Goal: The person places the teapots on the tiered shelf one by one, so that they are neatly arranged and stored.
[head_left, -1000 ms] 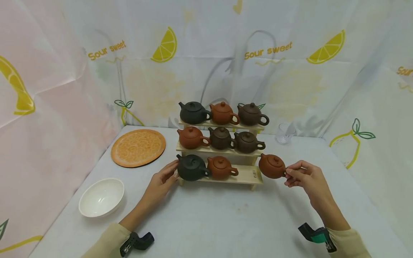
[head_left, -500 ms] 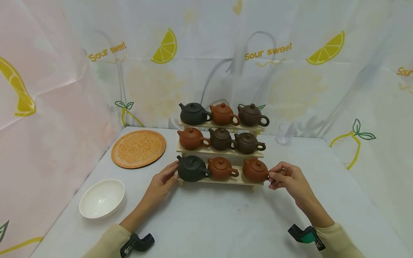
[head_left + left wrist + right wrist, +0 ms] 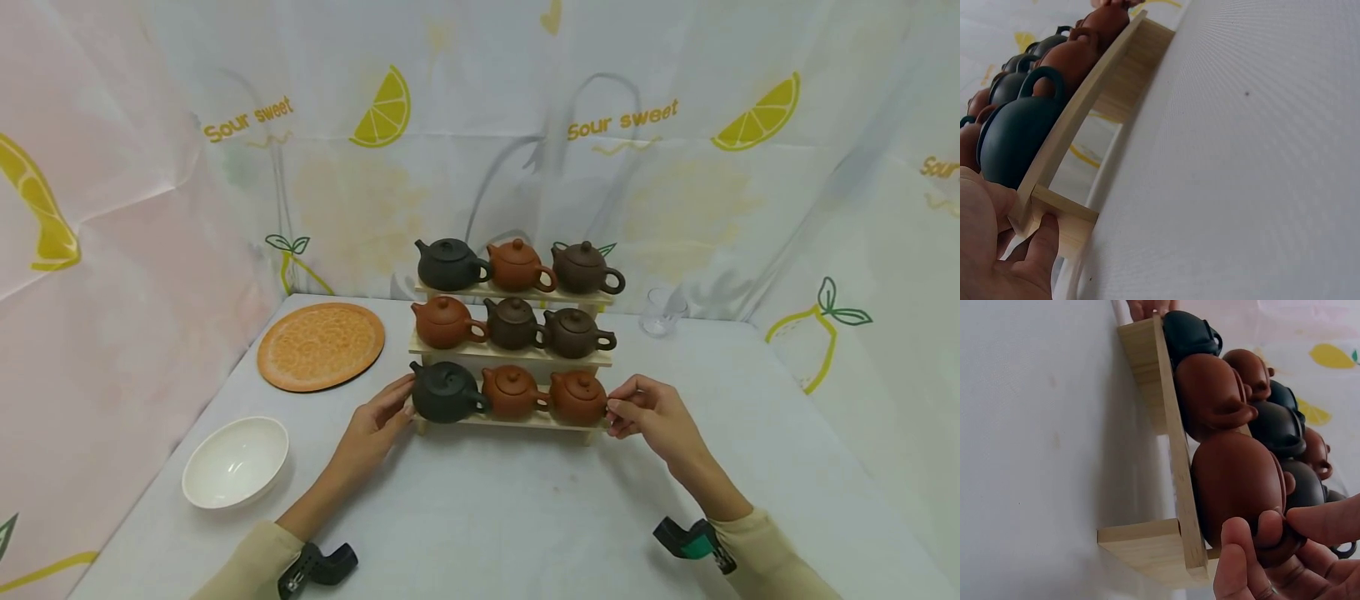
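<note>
On the bottom step of a wooden tiered rack [image 3: 543, 422] stands a reddish-brown teapot [image 3: 577, 398], at the right end. My right hand [image 3: 651, 417] pinches its handle; the right wrist view shows the thumb and fingers around that handle, with the teapot [image 3: 1235, 481] on the board. My left hand [image 3: 375, 423] grips the left end of the same step, one finger under the board [image 3: 1063, 134] in the left wrist view. Beside it sits a dark green teapot [image 3: 444, 393], then another reddish-brown teapot [image 3: 512, 393] in the middle, close to the held one.
Several more teapots fill the upper two steps, such as a dark brown teapot [image 3: 573, 333]. Left of the rack lie a round orange-patterned mat [image 3: 321, 346] and a white bowl [image 3: 236, 462]. A clear glass [image 3: 663, 312] stands at the back right.
My right hand has carried the reddish-brown teapot leftward from beside the rack onto the bottom step, and slid nearer the middle teapot. The left hand has stayed in place.
</note>
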{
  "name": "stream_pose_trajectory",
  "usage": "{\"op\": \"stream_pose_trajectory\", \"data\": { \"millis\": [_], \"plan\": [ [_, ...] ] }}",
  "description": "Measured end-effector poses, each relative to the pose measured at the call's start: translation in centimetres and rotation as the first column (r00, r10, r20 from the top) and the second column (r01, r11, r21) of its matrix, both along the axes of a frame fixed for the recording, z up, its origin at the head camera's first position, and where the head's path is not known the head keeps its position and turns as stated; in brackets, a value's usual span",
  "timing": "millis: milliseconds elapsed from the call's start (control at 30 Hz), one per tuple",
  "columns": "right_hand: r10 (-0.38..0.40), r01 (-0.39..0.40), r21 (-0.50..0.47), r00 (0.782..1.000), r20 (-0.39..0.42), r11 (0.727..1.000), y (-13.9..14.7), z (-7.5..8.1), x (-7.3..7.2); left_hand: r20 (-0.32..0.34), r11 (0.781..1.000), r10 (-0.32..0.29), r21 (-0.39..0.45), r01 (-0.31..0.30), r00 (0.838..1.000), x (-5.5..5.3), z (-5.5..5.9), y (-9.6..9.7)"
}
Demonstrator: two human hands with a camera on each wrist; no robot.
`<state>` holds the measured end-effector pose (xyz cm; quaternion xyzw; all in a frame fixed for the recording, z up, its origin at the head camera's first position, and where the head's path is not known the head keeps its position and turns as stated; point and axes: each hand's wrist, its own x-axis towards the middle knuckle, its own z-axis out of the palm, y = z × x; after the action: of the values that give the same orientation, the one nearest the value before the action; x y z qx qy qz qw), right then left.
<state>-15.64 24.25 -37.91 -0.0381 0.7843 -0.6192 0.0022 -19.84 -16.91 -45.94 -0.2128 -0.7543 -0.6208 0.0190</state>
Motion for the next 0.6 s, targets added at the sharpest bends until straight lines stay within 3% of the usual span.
{"op": "stream_pose_trajectory", "data": {
  "millis": [333, 600],
  "plan": [
    [-0.008, 0.009, 0.023, 1.000, -0.030, 1.000, -0.29, -0.80, -0.22, -0.009, 1.000, -0.007, 0.001, 0.007, 1.000, -0.13, -0.07, -0.15],
    [0.008, -0.001, 0.123, 0.998, -0.060, 0.992, 0.04, -0.55, -0.28, -0.003, 1.000, -0.003, 0.002, 0.003, 1.000, -0.03, -0.16, -0.05]
  ]
}}
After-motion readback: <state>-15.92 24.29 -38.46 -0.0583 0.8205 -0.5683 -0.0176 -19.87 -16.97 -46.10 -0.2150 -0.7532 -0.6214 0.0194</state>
